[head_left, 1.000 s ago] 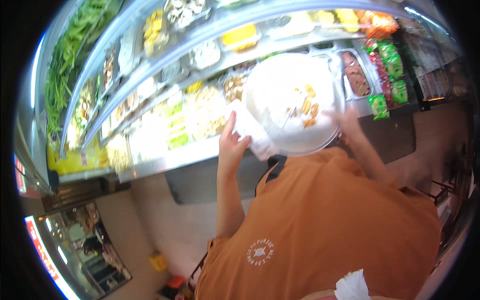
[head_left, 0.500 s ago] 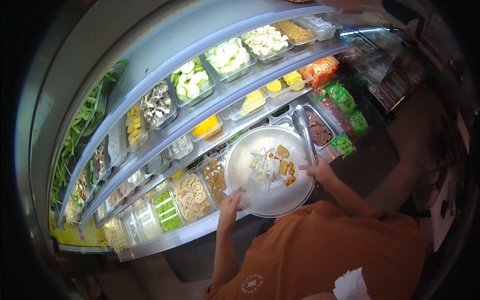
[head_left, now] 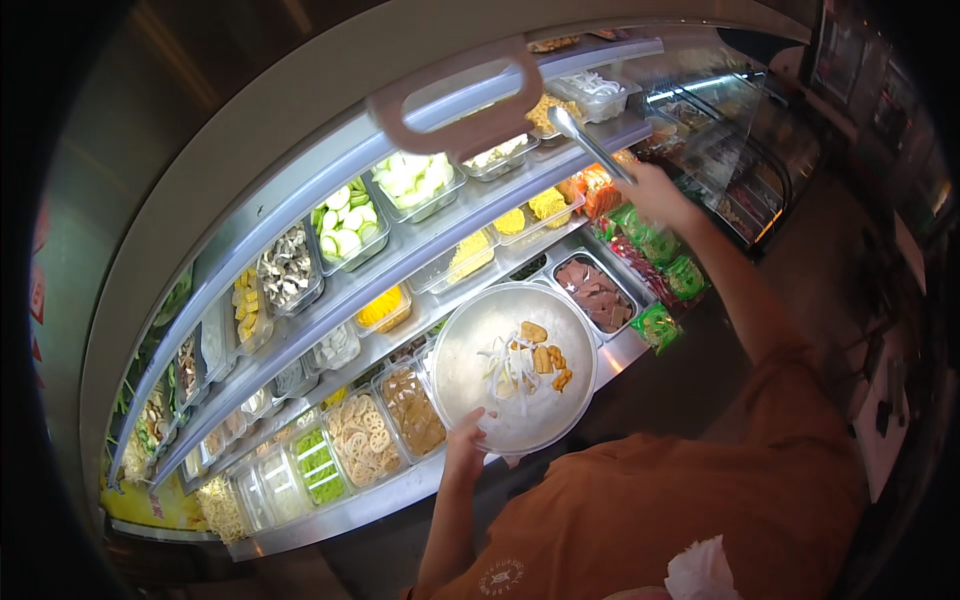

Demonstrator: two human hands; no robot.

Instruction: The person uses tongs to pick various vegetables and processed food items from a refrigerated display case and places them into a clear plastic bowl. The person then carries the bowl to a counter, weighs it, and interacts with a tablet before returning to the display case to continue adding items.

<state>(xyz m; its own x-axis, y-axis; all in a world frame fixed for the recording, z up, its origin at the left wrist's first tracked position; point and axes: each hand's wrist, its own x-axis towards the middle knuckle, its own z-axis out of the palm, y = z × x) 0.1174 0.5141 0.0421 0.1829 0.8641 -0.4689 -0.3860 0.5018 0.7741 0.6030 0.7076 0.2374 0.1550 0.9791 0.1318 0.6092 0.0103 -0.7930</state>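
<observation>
My left hand (head_left: 465,442) grips the near left rim of a wide, shallow metal bowl (head_left: 462,345). White strips (head_left: 508,365) and several golden-brown fried pieces (head_left: 542,358) lie in the middle of the bowl. Up and to the right, my right hand (head_left: 655,195) is closed around metal tongs (head_left: 595,148). Their tip points up and left, close to a tub of light brown bits (head_left: 550,112) and a tub of white strips (head_left: 598,92) on the top shelf. Whether the tongs touch any food, I cannot tell.
Tiered shelves hold clear tubs of sliced zucchini (head_left: 348,222), mushrooms (head_left: 288,270) and lotus root slices (head_left: 360,440). Below the tongs sit dark red slices (head_left: 595,292) and green packets (head_left: 655,325). A pinkish-brown handle-shaped piece (head_left: 400,110) crosses the upper shelf edge. A glass case (head_left: 715,130) stands farther right.
My right hand has left the bowl's right rim and risen to the upper shelf with the tongs. The bowl, still in my left hand, sits slightly lower and further left in view.
</observation>
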